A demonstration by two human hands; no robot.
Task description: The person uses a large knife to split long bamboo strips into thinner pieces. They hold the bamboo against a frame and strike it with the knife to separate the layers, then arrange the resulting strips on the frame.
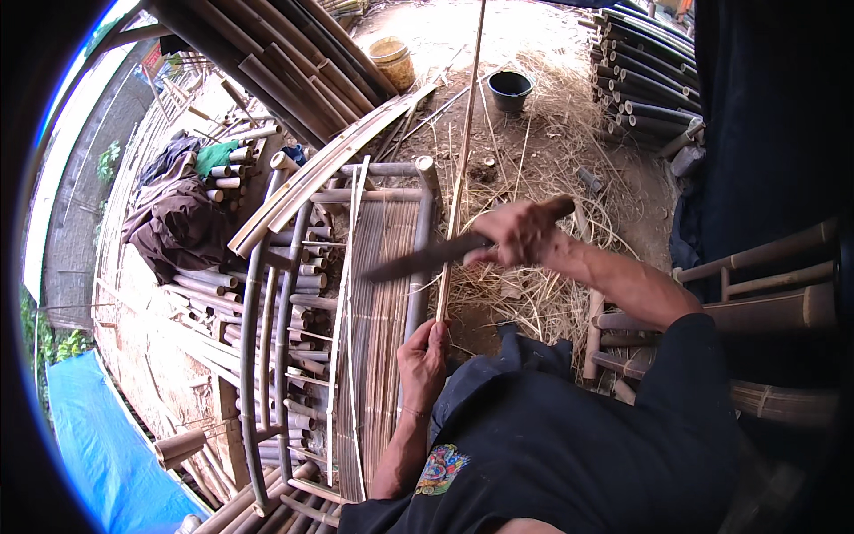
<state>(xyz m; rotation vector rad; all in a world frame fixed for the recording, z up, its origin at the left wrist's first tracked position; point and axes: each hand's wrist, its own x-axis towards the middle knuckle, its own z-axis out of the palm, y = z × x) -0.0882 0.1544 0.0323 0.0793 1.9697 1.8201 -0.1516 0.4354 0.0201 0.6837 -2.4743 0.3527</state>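
Note:
My right hand [516, 233] is closed round the handle of a long dark machete [427, 260], its blade reaching left over the edge of the bamboo bench. The blade crosses a long thin bamboo strip [461, 169]; whether it touches the strip I cannot tell. Lower down, my left hand [422, 363] pinches the strip's near end beside the bench. From there the strip runs up and away past the top of the view. Left of the strip lies the bamboo bench [378, 267], with a slatted seat and pale thin strips resting along it.
Wide split bamboo pieces [320, 169] lean across the bench's far corner. A black bucket [510, 89] and a yellowish bucket [391, 62] stand farther off. Shavings [551, 285] litter the ground. Bamboo poles are stacked [645, 80] at far right, and dark cloth [182, 214] lies at left.

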